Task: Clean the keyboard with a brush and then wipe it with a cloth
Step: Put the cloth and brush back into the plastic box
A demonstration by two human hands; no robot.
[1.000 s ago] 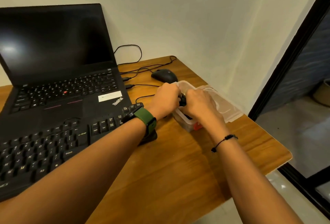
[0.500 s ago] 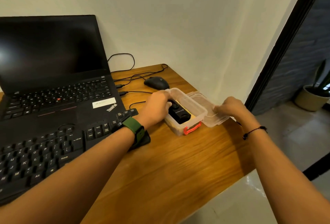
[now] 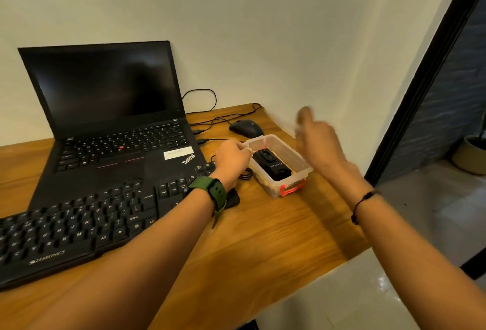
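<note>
A black Zebronics keyboard (image 3: 79, 224) lies at the front left of the wooden desk (image 3: 263, 237). To its right stands a clear plastic box (image 3: 302, 169) with a red clasp (image 3: 292, 189), open on top, with a black device (image 3: 272, 165) inside. My left hand (image 3: 231, 157) grips the box's left rim. My right hand (image 3: 313, 137) hovers above and behind the box's right side, blurred by motion. What it holds cannot be made out. No brush or cloth is visible.
A black ThinkPad laptop (image 3: 118, 124) stands open behind the keyboard. A black mouse (image 3: 246, 128) and cables (image 3: 210, 119) lie behind the box near the wall. A dark flat object (image 3: 234, 198) sits under my left wrist. The desk's edge runs close on the right.
Both hands were together on the box; my right hand took the clear lid off to the right, then swung up and back. The lid no longer lies beside the box.
</note>
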